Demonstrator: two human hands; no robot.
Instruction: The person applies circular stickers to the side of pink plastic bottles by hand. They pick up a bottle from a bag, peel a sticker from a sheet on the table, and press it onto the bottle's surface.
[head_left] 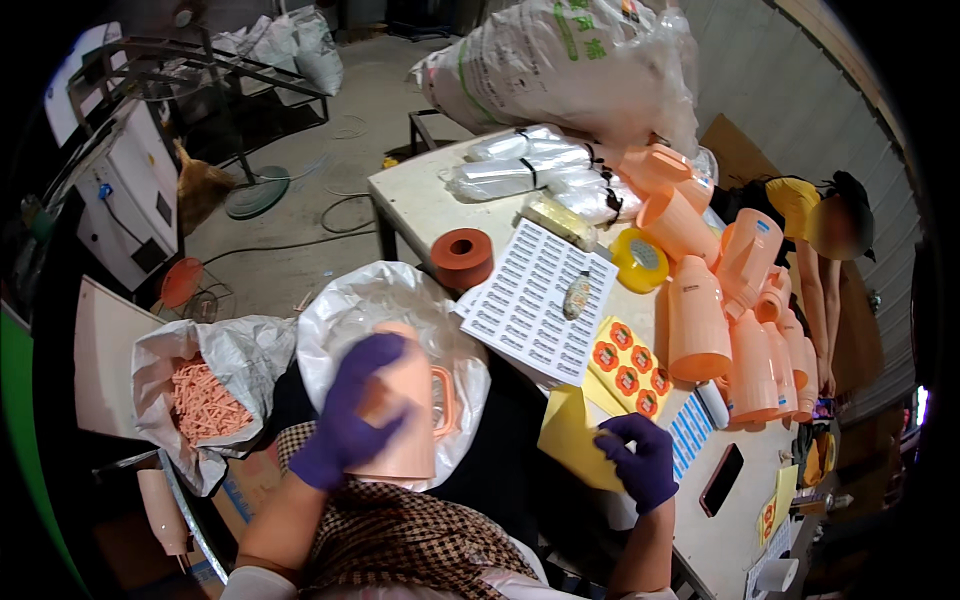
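Head view: left hand (345,415) grip closed around peach plastic jug (410,400), over white bag (340,310). Right hand (640,460) grip pinches yellow sticker sheet (575,435) at bench (420,205) edge. Beyond it: white label sheet (535,300), orange round stickers (630,365), stacked peach jugs (745,340). Concrete floor (300,210).

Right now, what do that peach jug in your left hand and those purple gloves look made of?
The peach jug looks like moulded plastic: smooth, matte, evenly coloured, with a moulded handle. The purple gloves, seen on the left hand and right hand, look like thin rubbery material, probably nitrile, clinging tightly.
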